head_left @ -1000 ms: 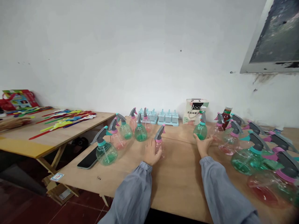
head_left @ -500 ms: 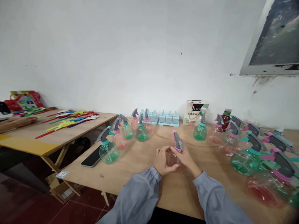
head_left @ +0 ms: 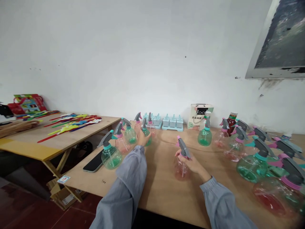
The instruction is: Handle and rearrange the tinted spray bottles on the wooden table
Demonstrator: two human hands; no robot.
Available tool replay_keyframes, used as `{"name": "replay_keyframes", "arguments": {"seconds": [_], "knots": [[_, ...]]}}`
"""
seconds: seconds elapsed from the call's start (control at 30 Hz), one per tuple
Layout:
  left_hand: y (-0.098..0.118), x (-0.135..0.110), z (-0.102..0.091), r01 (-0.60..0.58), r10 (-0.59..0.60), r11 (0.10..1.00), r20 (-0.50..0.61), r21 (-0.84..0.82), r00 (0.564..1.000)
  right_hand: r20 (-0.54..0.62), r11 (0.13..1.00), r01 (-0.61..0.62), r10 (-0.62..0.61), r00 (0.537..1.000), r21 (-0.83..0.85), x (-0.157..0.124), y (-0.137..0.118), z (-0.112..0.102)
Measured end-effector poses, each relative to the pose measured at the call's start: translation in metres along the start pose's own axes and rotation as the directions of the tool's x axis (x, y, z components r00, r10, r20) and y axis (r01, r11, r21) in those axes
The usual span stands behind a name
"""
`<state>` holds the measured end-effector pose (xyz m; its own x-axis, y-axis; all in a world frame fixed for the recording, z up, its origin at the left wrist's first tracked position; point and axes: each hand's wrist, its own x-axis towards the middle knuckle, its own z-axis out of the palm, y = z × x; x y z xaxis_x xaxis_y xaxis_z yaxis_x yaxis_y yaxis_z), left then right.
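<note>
My right hand (head_left: 192,162) is closed around the neck of a pink spray bottle (head_left: 181,168) with a grey trigger head, which stands on the wooden table (head_left: 164,187) in front of me. My left hand (head_left: 143,138) reaches far forward and wraps around a green spray bottle (head_left: 145,136) in the cluster at the back left of the table. Next to that bottle stand another green bottle (head_left: 130,134) and a pink bottle (head_left: 120,143).
A black phone (head_left: 93,162) and a large green bottle (head_left: 110,156) lie at the table's left edge. Several more spray bottles (head_left: 252,162) crowd the right side. Blue ice-pop moulds (head_left: 172,122) and a carton (head_left: 199,116) sit by the wall. A second table (head_left: 35,143) with coloured sticks stands left.
My left hand left the pink bottle and stretched forward to the green bottle at the back left. My right hand kept hold of the pink bottle, now standing slightly nearer me.
</note>
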<state>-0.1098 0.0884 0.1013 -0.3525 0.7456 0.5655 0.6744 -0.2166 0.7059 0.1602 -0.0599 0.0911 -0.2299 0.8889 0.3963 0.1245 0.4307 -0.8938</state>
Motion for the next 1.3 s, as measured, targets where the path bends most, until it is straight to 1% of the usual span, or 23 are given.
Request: {"name": "replay_keyframes", "arguments": {"seconds": [0.07, 0.17, 0.23, 0.3, 0.4, 0.47, 0.5, 0.6, 0.67, 0.73, 0.8, 0.87, 0.93, 1.03, 1.2, 1.3], "knots": [[-0.003, -0.015, 0.005, -0.024, 0.021, 0.996, 0.044, 0.084, 0.999, -0.001, 0.999, 0.004, -0.004, 1.0, 0.048, -0.001, -0.001, -0.003], [-0.002, -0.051, 0.008, -0.061, 0.061, 0.984, 0.007, 0.165, 0.998, -0.01, 0.996, 0.013, -0.012, 1.0, 0.089, 0.0, -0.003, -0.009], [0.0, -0.076, 0.007, -0.129, 0.134, 0.967, -0.007, 0.22, 0.991, 0.027, 0.993, 0.0, -0.003, 1.0, 0.117, 0.001, -0.004, -0.013], [0.002, -0.098, 0.006, -0.207, 0.213, 0.949, 0.003, 0.238, 0.977, 0.08, 0.989, -0.024, 0.013, 0.997, 0.144, 0.002, -0.004, -0.018], [0.005, -0.116, 0.003, -0.309, 0.311, 0.927, 0.021, 0.213, 0.95, 0.159, 0.985, -0.053, 0.027, 0.987, 0.162, 0.002, -0.004, -0.023], [0.005, -0.12, 0.002, -0.371, 0.369, 0.91, 0.045, 0.186, 0.928, 0.171, 0.986, -0.061, 0.034, 0.985, 0.155, 0.001, -0.005, -0.024], [0.005, -0.12, 0.002, -0.392, 0.389, 0.903, 0.056, 0.173, 0.92, 0.149, 0.987, -0.056, 0.034, 0.988, 0.148, 0.001, -0.005, -0.023], [0.0, -0.117, 0.003, -0.425, 0.419, 0.893, 0.069, 0.147, 0.905, 0.002, 0.99, -0.016, 0.015, 1.0, 0.138, 0.001, -0.004, -0.022], [-0.002, -0.115, 0.004, -0.436, 0.43, 0.889, 0.07, 0.138, 0.9, -0.051, 0.983, 0.002, 0.007, 0.999, 0.183, 0.001, -0.002, -0.02], [-0.004, -0.114, 0.005, -0.439, 0.432, 0.889, 0.078, 0.132, 0.899, -0.021, 0.953, -0.007, 0.014, 1.0, 0.304, 0.001, -0.002, -0.017], [-0.004, -0.114, 0.004, -0.435, 0.427, 0.891, 0.088, 0.126, 0.9, 0.029, 0.9, -0.035, 0.025, 0.999, 0.435, -0.001, -0.004, -0.013], [-0.003, -0.114, 0.003, -0.434, 0.424, 0.893, 0.101, 0.117, 0.9, 0.034, 0.858, -0.06, 0.049, 0.998, 0.509, -0.005, -0.008, -0.007], [-0.002, -0.114, 0.003, -0.428, 0.417, 0.897, 0.114, 0.108, 0.902, 0.002, 0.849, -0.076, 0.088, 0.996, 0.523, -0.009, -0.013, -0.003], [-0.002, -0.114, 0.002, -0.418, 0.405, 0.902, 0.123, 0.105, 0.906, -0.056, 0.858, -0.081, 0.127, 0.99, 0.508, -0.014, -0.017, 0.003], [-0.003, -0.114, 0.003, -0.422, 0.412, 0.901, 0.106, 0.104, 0.905, -0.141, 0.801, 0.015, 0.088, 0.986, 0.598, -0.01, -0.022, 0.005], [-0.003, -0.113, 0.003, -0.426, 0.415, 0.899, 0.115, 0.103, 0.903, -0.184, 0.803, 0.057, 0.066, 0.981, 0.594, -0.007, -0.027, 0.005]]}}
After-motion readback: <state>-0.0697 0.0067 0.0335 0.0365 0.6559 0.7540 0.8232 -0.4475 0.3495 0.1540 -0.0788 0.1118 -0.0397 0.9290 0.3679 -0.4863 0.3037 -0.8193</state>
